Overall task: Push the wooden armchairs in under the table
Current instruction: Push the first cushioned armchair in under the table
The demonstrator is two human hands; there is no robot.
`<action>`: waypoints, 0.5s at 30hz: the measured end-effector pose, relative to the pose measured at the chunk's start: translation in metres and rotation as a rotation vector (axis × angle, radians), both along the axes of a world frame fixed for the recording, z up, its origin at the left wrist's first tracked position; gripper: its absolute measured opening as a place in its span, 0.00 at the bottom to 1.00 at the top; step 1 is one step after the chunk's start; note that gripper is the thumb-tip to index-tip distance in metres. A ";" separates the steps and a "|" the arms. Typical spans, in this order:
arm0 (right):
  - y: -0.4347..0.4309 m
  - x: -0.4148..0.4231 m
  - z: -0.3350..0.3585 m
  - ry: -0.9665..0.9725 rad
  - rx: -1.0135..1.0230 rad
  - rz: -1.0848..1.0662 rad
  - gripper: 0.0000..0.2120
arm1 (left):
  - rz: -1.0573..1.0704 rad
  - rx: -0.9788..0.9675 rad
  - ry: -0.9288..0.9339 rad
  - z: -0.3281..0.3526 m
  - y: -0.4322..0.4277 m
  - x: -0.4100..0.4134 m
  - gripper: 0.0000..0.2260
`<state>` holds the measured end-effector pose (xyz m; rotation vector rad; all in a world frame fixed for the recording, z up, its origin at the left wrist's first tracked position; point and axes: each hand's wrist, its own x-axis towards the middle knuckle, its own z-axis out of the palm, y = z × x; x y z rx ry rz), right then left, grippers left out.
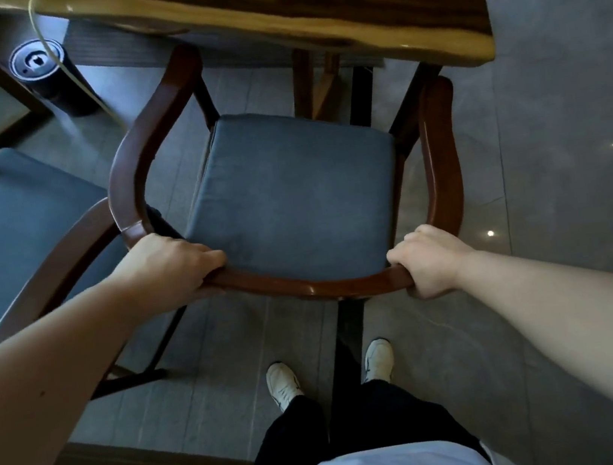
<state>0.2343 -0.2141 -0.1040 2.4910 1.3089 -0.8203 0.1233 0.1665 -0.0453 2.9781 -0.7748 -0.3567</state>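
Head view looks down on a wooden armchair (pixel 150 144) with a grey-blue seat cushion (pixel 291 195), its curved back rail nearest the person; the left hand (pixel 175 262) is clenched around the rail's left bend, the right hand (pixel 429 260) clenched around its right bend — both arms reach forward, well apart. The chair's front edge sits just under the lip of the wooden table (pixel 304 4), armrest tips level with the slab's edge; most of the seat is out in the open. Beneath the slab, table legs (pixel 309 82) stand directly ahead of the seat's front. Just beside, on the left, a second armchair (pixel 11 218) with the same cushion nearly touches the first one's armrest. A black cylindrical bin (pixel 42 72) stands under the table further left, a pale cord (pixel 78 79) trailing past it; white shoes (pixel 283 385) stand on the grey tiled floor (pixel 554 99) behind the chair.
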 end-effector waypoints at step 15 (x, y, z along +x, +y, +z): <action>0.002 0.051 0.008 0.105 -0.200 0.106 0.11 | 0.124 -0.086 -0.113 -0.012 -0.016 0.023 0.11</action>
